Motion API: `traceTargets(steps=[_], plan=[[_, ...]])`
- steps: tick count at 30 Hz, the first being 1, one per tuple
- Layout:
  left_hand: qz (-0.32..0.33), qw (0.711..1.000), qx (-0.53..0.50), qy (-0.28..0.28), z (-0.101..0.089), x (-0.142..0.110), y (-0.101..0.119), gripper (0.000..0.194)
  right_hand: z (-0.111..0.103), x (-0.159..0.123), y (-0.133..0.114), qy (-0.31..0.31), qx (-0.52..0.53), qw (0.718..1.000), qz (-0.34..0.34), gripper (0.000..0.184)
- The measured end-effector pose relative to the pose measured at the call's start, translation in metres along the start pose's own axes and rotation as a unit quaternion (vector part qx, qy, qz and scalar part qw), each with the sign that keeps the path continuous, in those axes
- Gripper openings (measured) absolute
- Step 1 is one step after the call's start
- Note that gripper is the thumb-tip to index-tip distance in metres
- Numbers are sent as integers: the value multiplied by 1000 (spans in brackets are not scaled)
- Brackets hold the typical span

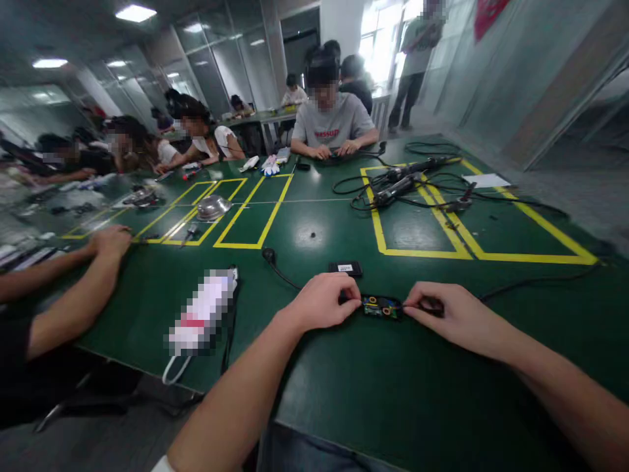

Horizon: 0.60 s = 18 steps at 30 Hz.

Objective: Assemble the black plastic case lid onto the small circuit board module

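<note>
A small open black casing with a circuit board (382, 307) inside lies on the green table (373, 387) between my hands. My left hand (325, 301) is closed, its fingertips pinching the casing's left end. At the right end, my right hand (445, 314) is closed in a pinch where a black cable (535, 283) enters the casing. A flat black lid (345, 267) with a white label rests just beyond my left hand.
A black plug and cord (275, 262) lie left of the lid. A blurred white object (204, 311) sits at the near left. A co-worker's hand (111, 240) rests at left. Tangled tools and cables (410, 187) fill the yellow-taped box ahead. Several people sit at the far side.
</note>
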<state>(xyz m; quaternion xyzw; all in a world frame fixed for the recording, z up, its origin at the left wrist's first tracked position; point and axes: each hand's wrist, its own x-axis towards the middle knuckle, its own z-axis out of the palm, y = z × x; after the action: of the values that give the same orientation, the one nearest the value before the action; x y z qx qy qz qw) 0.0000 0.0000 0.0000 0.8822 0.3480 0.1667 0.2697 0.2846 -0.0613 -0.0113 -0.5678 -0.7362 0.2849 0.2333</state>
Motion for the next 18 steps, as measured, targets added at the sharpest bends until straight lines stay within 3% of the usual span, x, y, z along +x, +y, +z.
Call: traceTargets(steps=[10,18], plan=[[-16,999,-7,-33,-4,-4,-1,5,2,-5,-1,-7,7,1000,0,34],[-11,999,-51,-7,-7,-8,1,3,-3,-7,-13,-1,41,999,10,37]])
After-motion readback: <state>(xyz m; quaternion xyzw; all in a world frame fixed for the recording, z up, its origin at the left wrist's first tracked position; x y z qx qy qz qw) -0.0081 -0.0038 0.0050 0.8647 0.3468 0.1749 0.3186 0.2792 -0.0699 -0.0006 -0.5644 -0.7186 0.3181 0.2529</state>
